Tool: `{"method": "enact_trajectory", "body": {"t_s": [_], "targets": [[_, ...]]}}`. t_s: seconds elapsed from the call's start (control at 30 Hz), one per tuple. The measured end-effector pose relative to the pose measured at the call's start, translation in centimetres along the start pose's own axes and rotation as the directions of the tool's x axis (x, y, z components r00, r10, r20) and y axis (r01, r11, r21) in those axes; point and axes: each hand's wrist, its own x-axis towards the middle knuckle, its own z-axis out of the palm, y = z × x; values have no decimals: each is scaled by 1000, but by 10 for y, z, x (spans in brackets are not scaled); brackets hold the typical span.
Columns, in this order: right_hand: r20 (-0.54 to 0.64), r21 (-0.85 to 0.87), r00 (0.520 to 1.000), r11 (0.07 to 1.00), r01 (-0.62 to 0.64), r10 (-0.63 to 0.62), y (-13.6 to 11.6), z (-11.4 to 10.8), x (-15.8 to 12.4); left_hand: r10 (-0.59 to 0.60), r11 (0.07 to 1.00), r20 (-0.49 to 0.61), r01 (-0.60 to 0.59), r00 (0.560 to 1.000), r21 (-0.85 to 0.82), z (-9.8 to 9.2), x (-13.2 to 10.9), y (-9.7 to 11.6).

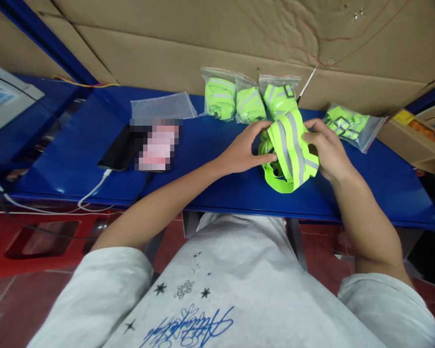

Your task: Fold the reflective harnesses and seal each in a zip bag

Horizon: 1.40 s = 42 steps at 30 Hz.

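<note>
A neon-yellow reflective strap (pixel 290 150) with grey bands is bunched over the blue table (pixel 217 183). My left hand (pixel 244 150) grips its left side, fingers curled round the folded part. My right hand (pixel 326 150) pinches its right side. Both hands hold the bundle just above the tabletop. Behind it, three clear bags (pixel 250 99) stand in a row, each holding a folded strap of the same kind. A fourth filled bag (pixel 350 125) lies to the right.
An empty clear bag (pixel 163 105) lies at the back left. A phone (pixel 121 147) on a white cable lies beside a blurred pink item (pixel 158 145). Cardboard (pixel 239 43) walls the back. A cardboard box (pixel 416 137) sits at right, a grey device (pixel 7 96) at left.
</note>
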Motion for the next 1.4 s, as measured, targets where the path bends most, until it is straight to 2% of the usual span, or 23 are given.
{"method": "enact_trajectory", "body": {"t_s": [0.1,0.23,0.3,0.37,0.43,0.57,0.7,0.8,0.93,1.03,1.1,1.17,1.27,1.4], "targets": [[-4,15,997,997,-76,76,-1,7,1,7,1000,5,-7,1000,11,0,1,-1],[11,-36,996,996,-83,84,-1,13,0,-12,999,-44,14,999,38,2,1,-5],[7,-5,995,995,-99,99,0,14,0,-62,998,-84,64,995,18,3,2,-4],[7,77,995,992,-95,95,2,15,0,-133,989,-111,124,985,-86,2,3,-3],[19,170,998,983,-62,60,3,15,0,-215,949,-120,178,969,-260,2,4,-1],[44,352,999,936,-8,-8,1,12,-1,-375,795,-115,255,920,-551,1,7,0],[58,424,995,904,49,-81,-2,9,-4,-468,683,-107,283,877,-674,0,9,-1],[81,420,992,906,52,-95,-2,10,-5,-469,674,-99,284,877,-682,0,9,1],[78,414,993,909,46,-86,2,12,-4,-403,745,-88,271,911,-610,2,5,4],[78,390,994,920,46,-83,3,14,-2,-319,847,-95,239,943,-474,4,2,-1],[87,365,993,930,44,-81,3,14,-2,-215,940,-203,146,955,-309,4,3,-10],[86,341,993,939,46,-80,3,14,-2,-74,995,-327,51,942,-80,1,5,-22],[75,281,993,957,69,-94,3,13,-2,100,980,-410,-19,907,198,-7,9,-38],[81,118,986,983,138,-149,4,12,-2,192,945,-417,-52,888,323,-17,13,-45]]}}
